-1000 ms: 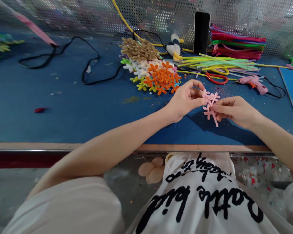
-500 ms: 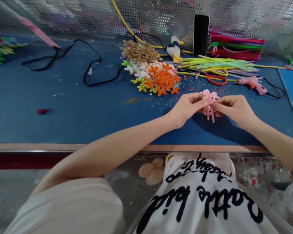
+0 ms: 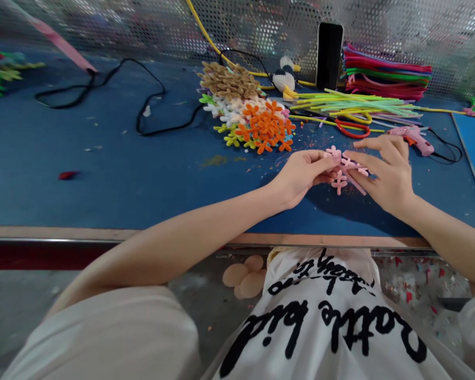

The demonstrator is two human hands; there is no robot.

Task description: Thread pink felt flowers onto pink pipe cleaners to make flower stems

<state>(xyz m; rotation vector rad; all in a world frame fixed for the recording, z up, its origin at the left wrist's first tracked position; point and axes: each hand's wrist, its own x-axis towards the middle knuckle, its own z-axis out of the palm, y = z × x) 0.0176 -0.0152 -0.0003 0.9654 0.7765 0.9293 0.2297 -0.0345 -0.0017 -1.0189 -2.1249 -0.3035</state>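
- The left hand grips the fuzzy pink piece, its thumb and forefinger pinched together on the upper left part.
- The right hand has its fingers spread and loosely curved; the forefinger tip and thumb lie at the piece's right side, but whether they press on it cannot be told.
- The pink piece sits between the two sets of fingertips, apparently held above the table, with small looped petals showing below the left fingertips and a straight length slanting toward the right thumb.
- The step in hand looks like arranging or joining these petals by hand.
- The next move seems to call for a firm left pinch and a precise right-finger hold on the straight length, without crushing the loops.
- Beyond the left fingers lie orange flowers; beyond the right fingertips, red-handled scissors; just behind the right knuckles, a pink glue gun.
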